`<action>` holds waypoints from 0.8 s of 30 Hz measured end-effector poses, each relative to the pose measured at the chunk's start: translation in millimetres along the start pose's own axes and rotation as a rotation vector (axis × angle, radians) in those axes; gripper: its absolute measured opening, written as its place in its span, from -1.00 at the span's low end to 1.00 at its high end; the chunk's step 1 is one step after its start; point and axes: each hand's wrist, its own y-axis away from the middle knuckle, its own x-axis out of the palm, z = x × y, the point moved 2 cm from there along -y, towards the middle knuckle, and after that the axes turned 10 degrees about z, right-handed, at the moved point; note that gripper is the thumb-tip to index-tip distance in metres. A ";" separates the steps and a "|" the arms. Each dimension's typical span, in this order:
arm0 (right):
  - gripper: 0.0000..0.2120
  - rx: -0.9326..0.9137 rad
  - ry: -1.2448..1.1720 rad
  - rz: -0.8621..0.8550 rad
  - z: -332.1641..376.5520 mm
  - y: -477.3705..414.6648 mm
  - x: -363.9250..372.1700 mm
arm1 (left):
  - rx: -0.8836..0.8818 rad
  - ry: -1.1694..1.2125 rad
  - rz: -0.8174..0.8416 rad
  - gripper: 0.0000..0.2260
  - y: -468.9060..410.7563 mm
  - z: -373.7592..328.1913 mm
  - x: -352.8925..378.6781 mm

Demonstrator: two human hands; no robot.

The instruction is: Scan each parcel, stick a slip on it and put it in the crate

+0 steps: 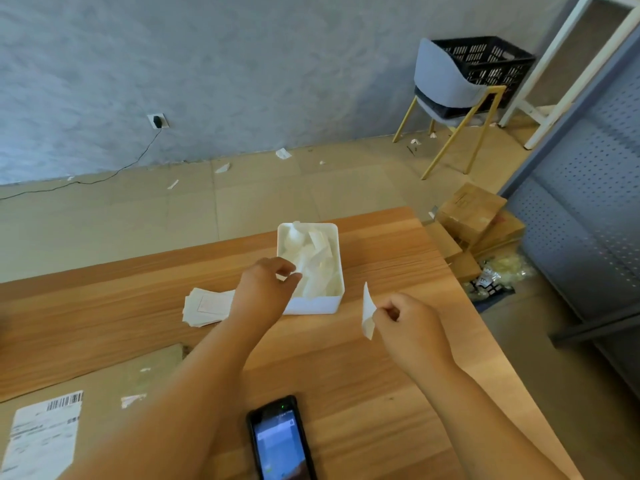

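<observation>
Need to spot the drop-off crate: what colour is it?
Black, with slotted walls; the crate sits on the chair, head view.

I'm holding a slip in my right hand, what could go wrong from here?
The slip, pinched by one edge in the right hand, hangs loose and might fold onto itself before reaching the parcel. The scanner lies right between your forearms; a sweeping arm may knock it. The crate sits on a chair across the floor, so a tossed parcel could miss.
</observation>
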 end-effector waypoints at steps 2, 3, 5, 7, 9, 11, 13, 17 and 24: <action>-0.86 -0.068 0.033 0.055 8.1 2.2 6.6 | -0.013 0.156 0.019 -0.94 25.1 -1.0 -7.5; -0.88 -0.103 0.059 0.084 12.4 3.4 11.5 | -0.021 0.235 0.044 -0.91 39.2 -1.2 -10.5; -0.90 -0.180 0.100 0.135 21.1 6.9 24.4 | -0.040 0.349 0.095 -0.85 67.6 0.0 -14.5; -0.89 -0.264 0.132 0.179 30.8 12.4 40.5 | -0.082 0.402 0.111 -0.82 92.5 4.4 -16.9; -0.89 -0.339 0.159 0.224 41.0 19.1 58.2 | -0.121 0.453 0.107 -0.82 111.1 12.2 -18.9; -0.89 -0.414 0.161 0.279 51.6 26.7 76.4 | -0.150 0.504 0.102 -0.83 125.0 21.5 -22.6; -0.89 -0.470 0.146 0.327 62.0 34.2 94.4 | -0.185 0.553 0.085 -0.83 136.3 32.7 -28.8; -0.85 -0.462 0.072 0.434 79.5 48.1 127.7 | -0.238 0.624 0.012 -0.86 157.2 61.1 -46.1; -0.74 -0.376 -0.082 0.552 105.1 74.9 175.9 | -0.269 0.699 -0.076 -0.91 189.9 108.9 -82.4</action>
